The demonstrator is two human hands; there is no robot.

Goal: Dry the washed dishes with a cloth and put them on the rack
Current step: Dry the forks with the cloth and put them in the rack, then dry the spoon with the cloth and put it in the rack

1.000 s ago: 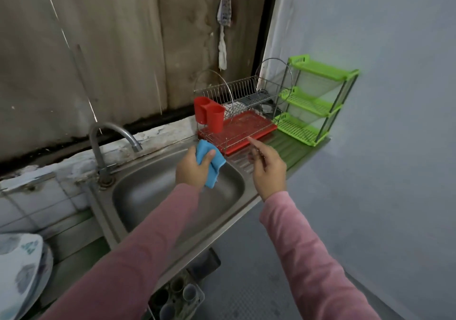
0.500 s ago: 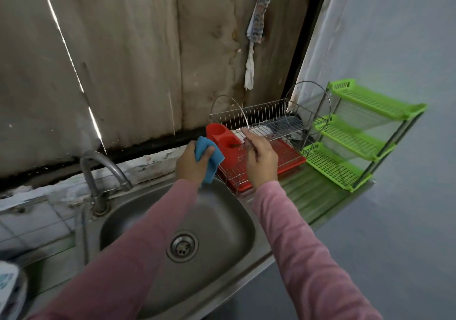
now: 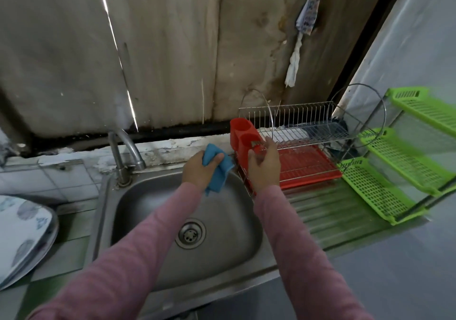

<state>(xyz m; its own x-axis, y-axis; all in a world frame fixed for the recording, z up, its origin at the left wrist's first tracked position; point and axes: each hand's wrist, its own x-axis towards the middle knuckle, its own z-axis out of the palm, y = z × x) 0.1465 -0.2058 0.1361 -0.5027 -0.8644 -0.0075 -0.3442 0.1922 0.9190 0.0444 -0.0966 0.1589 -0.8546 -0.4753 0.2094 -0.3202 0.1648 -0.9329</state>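
Left hand [image 3: 197,174] grips cloth [image 3: 217,171]; right hand [image 3: 264,170] pinches utensil [image 3: 255,143], tip toward red holder [image 3: 239,130].

The steel sink counter [image 3: 320,223] carries a wire dish rack [image 3: 308,169] at one o'clock, a green plastic shelf [image 3: 375,191] at three and stacked plates [image 3: 22,233] at nine.

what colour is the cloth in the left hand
Plain blue. The cloth shows best in the head view, held in the left hand.
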